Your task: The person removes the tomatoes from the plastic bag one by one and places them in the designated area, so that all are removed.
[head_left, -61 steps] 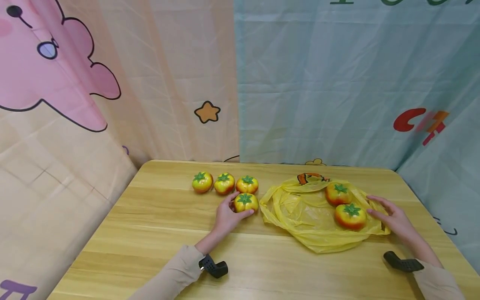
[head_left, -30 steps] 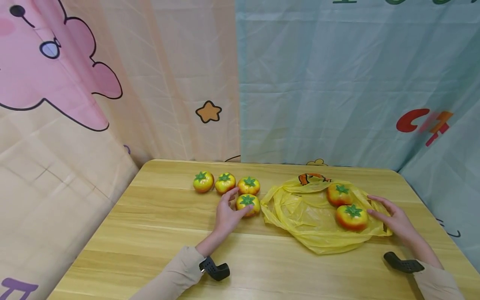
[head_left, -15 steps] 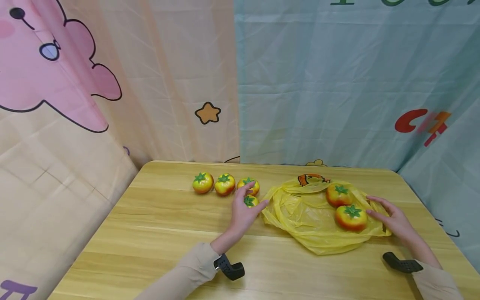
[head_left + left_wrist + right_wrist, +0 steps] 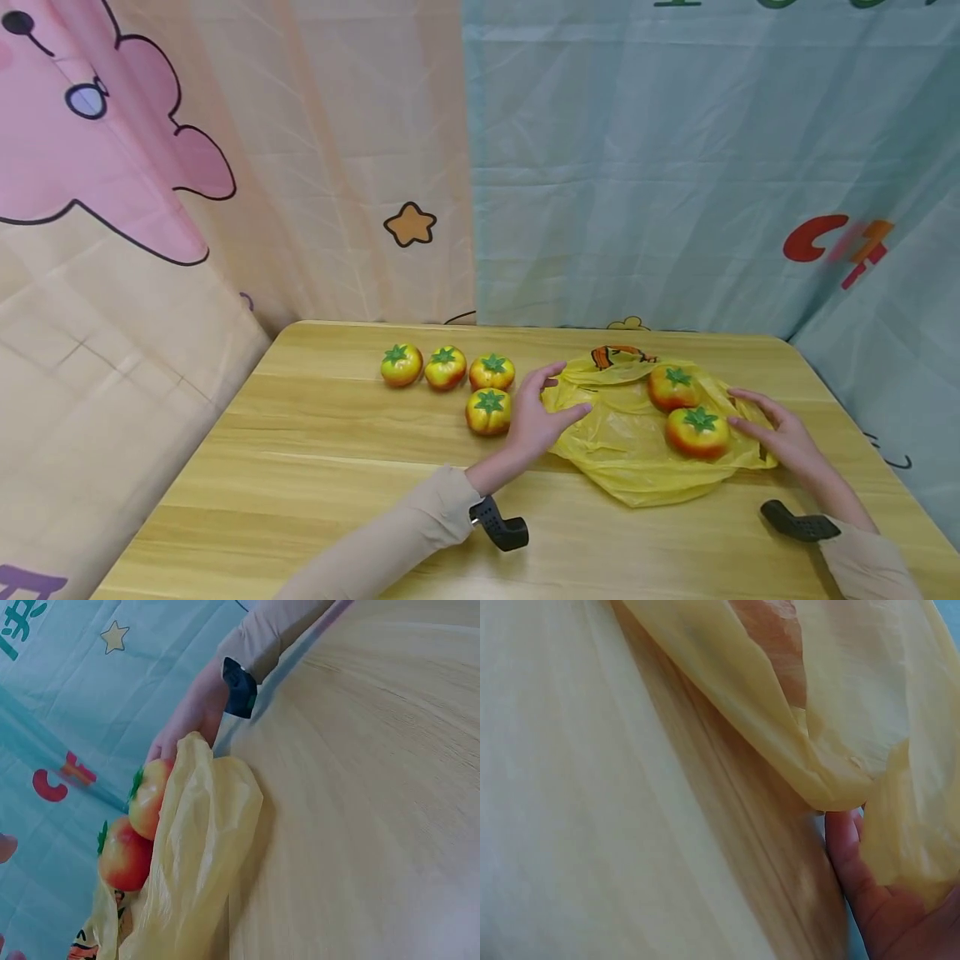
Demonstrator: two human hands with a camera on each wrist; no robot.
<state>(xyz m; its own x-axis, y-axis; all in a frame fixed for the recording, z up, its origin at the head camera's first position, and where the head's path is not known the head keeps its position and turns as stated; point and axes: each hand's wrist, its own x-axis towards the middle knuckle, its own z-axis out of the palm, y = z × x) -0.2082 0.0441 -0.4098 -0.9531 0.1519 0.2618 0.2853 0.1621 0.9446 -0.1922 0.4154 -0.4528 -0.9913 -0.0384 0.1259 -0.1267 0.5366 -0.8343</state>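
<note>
The four fruits [image 4: 488, 417] toward the left edge of the bench [image 4: 337, 450] are yellow blushing into red, with green leafy caps [image 4: 491, 401]; the two fruits [image 4: 698, 440] toward its right edge run deeper orange-red below. The bag [image 4: 637, 482] is translucent yellow, printed orange and black. Honey-toned grain streaks the bench. Beyond the far edge, the curtain [image 4: 360, 100] is peach and pale blue.

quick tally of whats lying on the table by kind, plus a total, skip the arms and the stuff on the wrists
Red-and-yellow fruits with green leafy tops: 6
Yellow plastic bag: 1
Total: 7
</note>
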